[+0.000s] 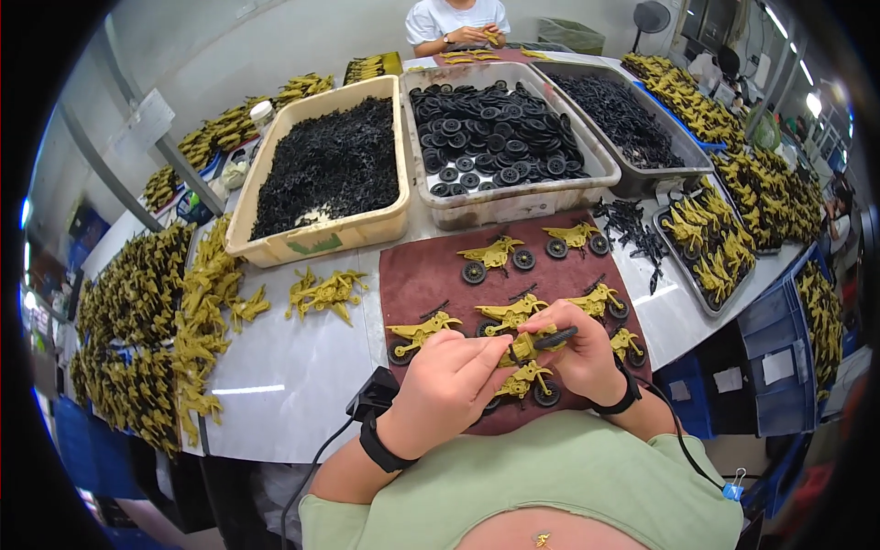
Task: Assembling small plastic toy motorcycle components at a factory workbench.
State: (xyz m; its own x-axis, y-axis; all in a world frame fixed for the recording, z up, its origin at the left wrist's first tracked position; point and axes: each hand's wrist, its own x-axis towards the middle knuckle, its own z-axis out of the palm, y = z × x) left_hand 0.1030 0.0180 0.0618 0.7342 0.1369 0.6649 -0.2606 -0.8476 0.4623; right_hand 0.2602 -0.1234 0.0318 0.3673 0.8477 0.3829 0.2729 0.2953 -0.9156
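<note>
Above the front of a dark red cloth (417,270), both hands grip one yellow toy motorcycle (523,347) with a black wheel (555,338). The fingers of my left hand (449,380) are pinched on the yellow body from the left. My right hand (587,364) is closed round its other end, by the wheel, and partly hides it. Beneath and around the hands, several more yellow toy motorcycles lie on the cloth, such as one at the left (426,328). In the back row, a toy motorcycle (490,251) lies with its two black wheels beside it.
Behind the cloth stand a cream bin (240,240) of small black parts, a whitish bin (513,209) of black wheels and a grey bin (678,174) of black parts. Yellow bodies (197,321) pile up at left. A filled tray (710,307) sits right. Across the table, a person (454,23) works.
</note>
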